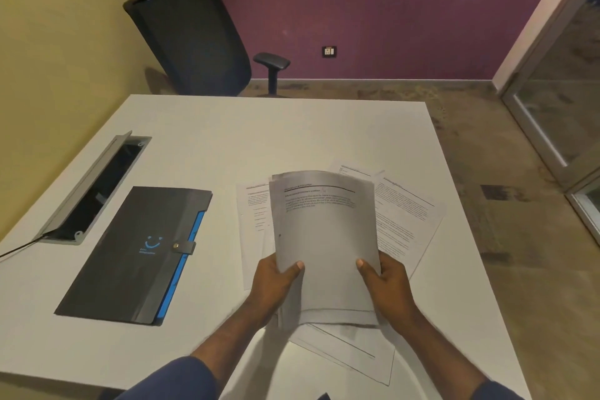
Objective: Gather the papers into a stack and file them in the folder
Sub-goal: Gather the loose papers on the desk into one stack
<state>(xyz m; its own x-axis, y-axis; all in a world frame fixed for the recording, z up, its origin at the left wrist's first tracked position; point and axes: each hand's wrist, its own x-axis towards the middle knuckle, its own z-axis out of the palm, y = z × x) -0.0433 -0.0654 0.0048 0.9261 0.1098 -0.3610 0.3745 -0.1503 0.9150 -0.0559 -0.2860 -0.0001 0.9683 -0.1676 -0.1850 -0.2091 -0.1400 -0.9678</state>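
Gathering is partly done, and filing has not begun. Your left hand (272,282) and right hand (386,286) each grip a lower side of a bundle of papers (324,237), thumbs pressed on the top sheet and the remaining fingers curled out of sight beneath, so both hands are closed on the bundle and nothing else. You hold it raised and tilted above the worktop (292,133), its printed face toward you. Its edges are not yet flush: a second sheet peeks out along the top and left, and the bottom edge looks uneven.

Several loose sheets are left on the worktop. One sheet (253,221) lies just left of the bundle, partly hidden behind it. Another sheet (406,221) spreads out at an angle to the right, with a further sheet's corner (354,170) showing beyond the bundle's top. More sheets (350,347) lie under your wrists, near the front edge. How many there are in all cannot be told, since they overlap.

The folder (136,253) lies flat on the worktop well to the left of the papers, dark-covered, with a blue edge along its right side. Its strap clasp (185,247) appears fastened, so it looks closed.

What remains, by my judgement: collect the loose sheets, square the stack, undo the clasp, open the folder and slide the stack in.
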